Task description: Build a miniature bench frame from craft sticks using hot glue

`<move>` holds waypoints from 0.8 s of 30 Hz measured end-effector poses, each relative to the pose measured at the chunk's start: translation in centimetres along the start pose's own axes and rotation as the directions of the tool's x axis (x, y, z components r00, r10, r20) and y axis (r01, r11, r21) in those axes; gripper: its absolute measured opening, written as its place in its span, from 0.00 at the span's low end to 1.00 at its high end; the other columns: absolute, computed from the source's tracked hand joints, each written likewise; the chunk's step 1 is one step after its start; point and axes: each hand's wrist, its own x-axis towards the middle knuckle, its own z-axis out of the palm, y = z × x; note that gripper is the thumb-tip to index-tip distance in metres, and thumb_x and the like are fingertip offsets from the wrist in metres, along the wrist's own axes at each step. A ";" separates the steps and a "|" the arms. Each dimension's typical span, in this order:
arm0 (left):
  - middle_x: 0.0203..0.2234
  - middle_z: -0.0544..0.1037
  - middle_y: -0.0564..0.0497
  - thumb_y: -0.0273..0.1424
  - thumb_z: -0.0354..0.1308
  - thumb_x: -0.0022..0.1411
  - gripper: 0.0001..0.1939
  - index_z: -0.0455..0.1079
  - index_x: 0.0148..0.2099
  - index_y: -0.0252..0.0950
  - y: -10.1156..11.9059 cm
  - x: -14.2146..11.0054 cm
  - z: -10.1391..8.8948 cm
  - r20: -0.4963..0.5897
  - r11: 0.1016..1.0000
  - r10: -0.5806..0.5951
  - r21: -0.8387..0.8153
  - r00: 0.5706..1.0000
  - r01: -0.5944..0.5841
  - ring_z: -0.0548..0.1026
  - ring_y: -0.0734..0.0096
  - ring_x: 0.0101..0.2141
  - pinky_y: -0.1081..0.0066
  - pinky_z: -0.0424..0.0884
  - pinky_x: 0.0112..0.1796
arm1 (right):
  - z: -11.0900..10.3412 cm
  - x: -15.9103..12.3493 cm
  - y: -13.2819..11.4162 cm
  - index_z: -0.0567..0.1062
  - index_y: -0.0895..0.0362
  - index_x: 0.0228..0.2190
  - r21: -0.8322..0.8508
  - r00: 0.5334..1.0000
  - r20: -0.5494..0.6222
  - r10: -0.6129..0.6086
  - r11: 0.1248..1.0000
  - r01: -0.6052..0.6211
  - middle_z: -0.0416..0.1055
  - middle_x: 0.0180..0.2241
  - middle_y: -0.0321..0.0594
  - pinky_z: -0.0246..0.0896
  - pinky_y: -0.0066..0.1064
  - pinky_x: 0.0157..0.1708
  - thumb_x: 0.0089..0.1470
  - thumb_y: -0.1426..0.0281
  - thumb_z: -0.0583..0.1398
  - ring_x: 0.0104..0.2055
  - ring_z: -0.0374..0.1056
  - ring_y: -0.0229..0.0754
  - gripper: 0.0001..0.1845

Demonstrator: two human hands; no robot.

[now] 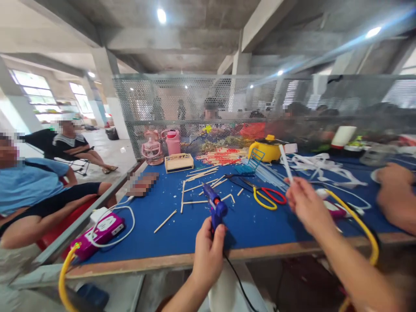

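Observation:
My left hand (207, 249) is wrapped round the handle of a blue glue gun (216, 206) above the table's front part, its nozzle pointing away and to the left. A black cord runs down from the gun. Raised at the right, my right hand (307, 207) pinches a whitish glue stick (286, 164) that points upward. Past the glue gun, thin wooden sticks (182, 197) lie in an angular frame shape. Scissors (268, 199) with red and yellow handles lie between my hands. Behind them is a bundle of translucent glue sticks (268, 175).
A purple power strip (100, 232) sits at the left edge, a yellow cable (359, 216) at the right. Farther back stand a small wooden box (178, 163), a pink bottle (173, 143), red-tipped sticks (224, 156) and a yellow pot (264, 149). Another person's arm (398, 195) rests at right.

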 end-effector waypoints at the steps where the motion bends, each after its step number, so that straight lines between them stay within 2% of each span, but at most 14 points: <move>1: 0.29 0.71 0.49 0.42 0.47 0.63 0.17 0.66 0.42 0.33 0.0 0.1 0.1 -0.015 1.000 0.009 0.008 1.000 -0.009 0.66 0.72 0.28 0.74 0.63 0.31 | 0.2 -3.2 -0.6 0.68 0.57 0.44 0.073 0.995 0.099 -0.031 0.997 0.024 0.63 0.21 0.34 0.54 0.24 0.16 0.59 0.57 0.47 0.18 0.59 0.34 0.21; 2: 0.29 0.72 0.49 0.42 0.48 0.62 0.17 0.66 0.43 0.32 0.0 0.1 0.1 -0.025 1.000 0.017 0.016 1.000 -0.017 0.67 0.72 0.29 0.74 0.63 0.32 | 0.5 -6.2 -1.1 0.70 0.56 0.41 0.095 0.988 0.140 -0.062 0.994 0.049 0.63 0.21 0.34 0.56 0.24 0.17 0.58 0.56 0.49 0.19 0.60 0.35 0.20; 4: 0.29 0.73 0.49 0.42 0.50 0.61 0.18 0.67 0.43 0.32 0.0 0.1 0.2 -0.035 0.999 0.034 0.029 0.999 -0.033 0.68 0.71 0.30 0.74 0.64 0.33 | 1.1 -10.9 -1.9 0.72 0.55 0.38 0.096 0.972 0.195 -0.133 0.989 0.116 0.70 0.26 0.38 0.65 0.26 0.28 0.58 0.58 0.51 0.27 0.68 0.38 0.16; 7: 0.29 0.73 0.49 0.41 0.52 0.60 0.18 0.69 0.44 0.32 0.1 0.1 0.3 -0.058 0.997 0.060 0.053 0.997 -0.057 0.69 0.70 0.30 0.73 0.64 0.33 | 1.7 -14.1 -2.7 0.72 0.54 0.45 0.091 0.965 0.202 -0.166 0.984 0.150 0.75 0.34 0.41 0.68 0.29 0.35 0.59 0.61 0.50 0.34 0.72 0.40 0.18; 11: 0.29 0.74 0.49 0.41 0.53 0.59 0.19 0.70 0.43 0.31 0.0 0.1 0.4 -0.104 0.994 0.084 0.085 0.991 -0.075 0.69 0.70 0.30 0.73 0.65 0.34 | 1.8 -13.8 -3.4 0.74 0.54 0.45 0.007 0.962 0.188 -0.199 0.979 0.202 0.76 0.42 0.43 0.67 0.33 0.43 0.58 0.61 0.51 0.43 0.72 0.45 0.18; 16: 0.29 0.75 0.50 0.40 0.53 0.59 0.18 0.71 0.44 0.31 0.0 0.1 0.5 -0.112 0.992 0.102 0.081 0.988 -0.093 0.68 0.71 0.30 0.73 0.65 0.34 | 2.0 -13.3 -3.9 0.76 0.56 0.43 -0.089 0.951 0.191 -0.245 0.960 0.265 0.77 0.39 0.43 0.69 0.33 0.41 0.58 0.63 0.52 0.40 0.74 0.45 0.18; 24: 0.31 0.76 0.50 0.39 0.57 0.55 0.18 0.73 0.45 0.32 -0.1 -0.1 0.3 -0.159 0.989 0.115 0.108 0.981 -0.098 0.68 0.71 0.31 0.74 0.64 0.36 | 2.0 -13.4 -3.5 0.77 0.55 0.41 -0.212 0.940 0.156 -0.303 0.919 0.331 0.77 0.40 0.42 0.69 0.31 0.39 0.58 0.65 0.52 0.40 0.74 0.44 0.16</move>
